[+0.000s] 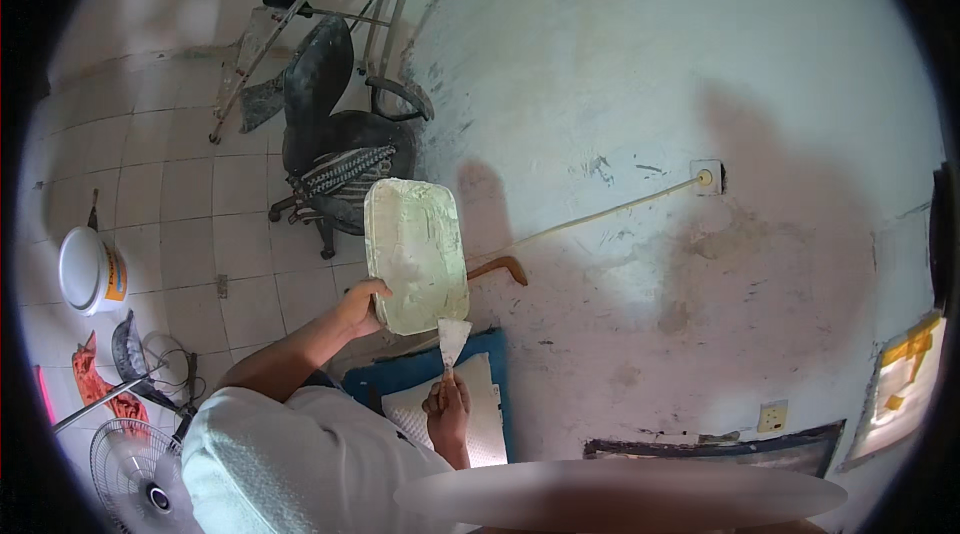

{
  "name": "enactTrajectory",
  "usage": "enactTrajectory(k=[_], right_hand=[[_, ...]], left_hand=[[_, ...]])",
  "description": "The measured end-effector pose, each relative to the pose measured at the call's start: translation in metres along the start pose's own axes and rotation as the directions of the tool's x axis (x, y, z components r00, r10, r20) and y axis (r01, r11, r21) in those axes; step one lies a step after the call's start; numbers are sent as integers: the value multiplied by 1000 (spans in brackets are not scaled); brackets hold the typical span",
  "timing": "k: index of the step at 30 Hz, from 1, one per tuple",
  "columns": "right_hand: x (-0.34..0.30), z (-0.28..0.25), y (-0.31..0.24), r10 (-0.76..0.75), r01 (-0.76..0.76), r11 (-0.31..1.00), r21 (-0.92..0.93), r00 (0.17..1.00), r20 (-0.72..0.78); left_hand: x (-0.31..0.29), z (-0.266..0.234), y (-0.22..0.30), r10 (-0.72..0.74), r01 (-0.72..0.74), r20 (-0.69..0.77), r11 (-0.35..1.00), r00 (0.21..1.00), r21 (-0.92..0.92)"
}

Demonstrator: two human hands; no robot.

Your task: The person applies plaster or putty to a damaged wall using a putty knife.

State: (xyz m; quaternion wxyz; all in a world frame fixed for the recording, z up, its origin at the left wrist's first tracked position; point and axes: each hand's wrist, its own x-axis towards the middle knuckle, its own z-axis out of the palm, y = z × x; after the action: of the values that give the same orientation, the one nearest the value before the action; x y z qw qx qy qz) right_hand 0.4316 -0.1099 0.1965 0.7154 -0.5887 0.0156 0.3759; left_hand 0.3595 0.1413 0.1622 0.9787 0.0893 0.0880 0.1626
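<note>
My left hand [361,308] grips the near left edge of a pale, shallow rectangular tray [415,254], with the thumb over its rim. The inside of the tray is smeared with whitish paste. In my right hand [449,412] is a putty knife [454,339], its handle between the fingers and its wide, whitish blade pointing up. The blade is just below the tray's near edge; I cannot tell whether they touch. Beyond the tray on the right rises a patchy, whitish wall [600,264] with scuffs and stains.
A dusty black office chair [330,124] and a stepladder [300,4] stand far off. On the tiled floor at left are a white bucket [85,269], a red cloth [95,379] and a fan [140,484]. A cord [600,206] runs along the wall from an outlet; a blue-edged cushion [450,404] lies below.
</note>
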Motion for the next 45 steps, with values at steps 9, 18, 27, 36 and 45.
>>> enactTrajectory(k=[9,18,27,36,45], right_hand=[[3,2,16,72,-75,996,55,995,62],[1,8,20,40,-50,995,85,993,114],[-5,-1,23,88,-93,993,66,993,84],[9,-11,29,64,-67,997,25,992,105],[-3,14,18,-51,48,997,63,998,40]], left_hand=[[-1,2,2,-16,16,-21,999,1000,-41],[-6,16,5,-33,35,-35,998,999,51],[-12,8,-5,-65,66,-40,998,997,17],[-5,1,-4,-104,103,-34,994,994,-32],[-4,28,10,-85,88,-41,993,996,74]])
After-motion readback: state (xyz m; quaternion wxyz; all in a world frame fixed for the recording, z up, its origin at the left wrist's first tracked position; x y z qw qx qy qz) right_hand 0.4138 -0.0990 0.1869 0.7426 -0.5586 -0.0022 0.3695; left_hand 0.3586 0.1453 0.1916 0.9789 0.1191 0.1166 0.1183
